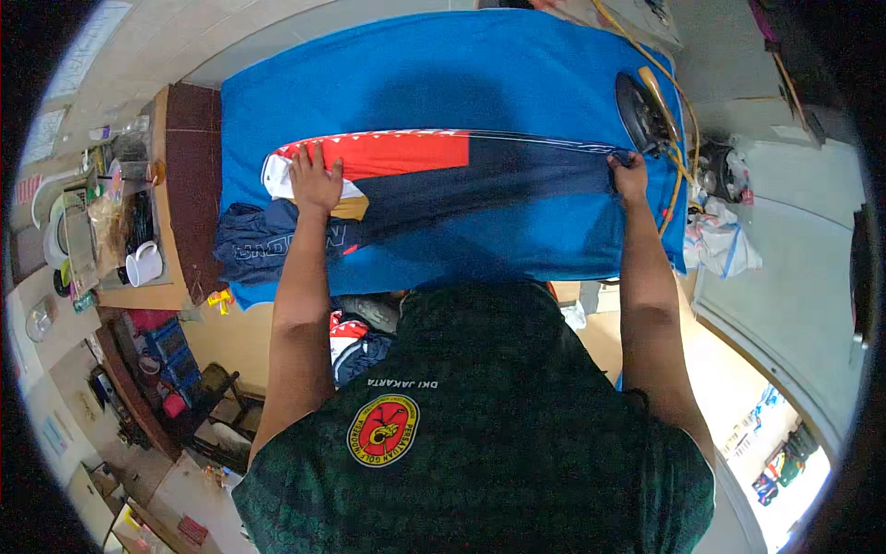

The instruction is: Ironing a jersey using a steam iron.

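Navy track trousers (498, 173) lie stretched sideways over the blue cloth (443, 83) of a table before me. They have a red panel with white triangles, a white patch and thin white stripes along the far edge. My left hand (317, 180) rests flat on the red and white part, fingers spread. At the other end, my right hand (628, 176) pinches the navy fabric between thumb and fingers. Bunched navy fabric with outlined lettering (277, 242) lies beside my left forearm. An iron (644, 114) with a light handle stands tilted just beyond my right hand.
A yellow cord (682, 90) runs from the iron along the table's right side. White plastic bags (723, 239) lie off the right edge. At left, a wooden shelf holds a white mug (144, 264). More clothing (356, 346) lies below the near edge.
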Demonstrator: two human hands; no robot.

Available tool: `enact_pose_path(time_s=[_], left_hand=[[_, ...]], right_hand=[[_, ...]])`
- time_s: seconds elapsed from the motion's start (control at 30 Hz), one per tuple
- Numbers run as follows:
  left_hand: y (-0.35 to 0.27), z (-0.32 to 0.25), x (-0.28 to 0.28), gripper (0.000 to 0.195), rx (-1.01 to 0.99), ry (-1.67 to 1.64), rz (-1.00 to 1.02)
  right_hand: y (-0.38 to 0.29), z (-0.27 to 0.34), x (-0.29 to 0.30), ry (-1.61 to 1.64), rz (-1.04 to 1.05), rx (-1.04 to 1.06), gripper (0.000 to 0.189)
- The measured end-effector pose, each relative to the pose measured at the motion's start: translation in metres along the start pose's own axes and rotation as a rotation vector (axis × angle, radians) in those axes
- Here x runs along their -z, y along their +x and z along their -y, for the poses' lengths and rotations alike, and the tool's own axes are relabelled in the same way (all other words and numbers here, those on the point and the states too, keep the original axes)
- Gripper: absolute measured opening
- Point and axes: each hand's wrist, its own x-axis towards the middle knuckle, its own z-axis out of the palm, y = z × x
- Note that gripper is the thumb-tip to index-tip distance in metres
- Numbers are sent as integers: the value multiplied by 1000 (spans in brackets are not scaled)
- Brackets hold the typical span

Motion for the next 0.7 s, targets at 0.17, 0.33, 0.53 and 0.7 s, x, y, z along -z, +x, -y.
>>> enact_pose_path(time_s=[0.17, 0.33, 0.53, 0.7], left_hand=[[-3, -3, 43, 43, -193, -210, -252], [-106, 0, 65, 44, -209, -270, -196], [-183, 37, 57, 46, -52, -145, -237], [-196, 72, 43, 50, 18, 22, -69]], right_hand=[[-41, 40, -21, -467, -273, 342, 49], [-73, 51, -46, -749, -66, 543, 48], [-79, 40, -50, -823, -54, 556, 51], [-82, 39, -54, -867, 107, 697, 54]])
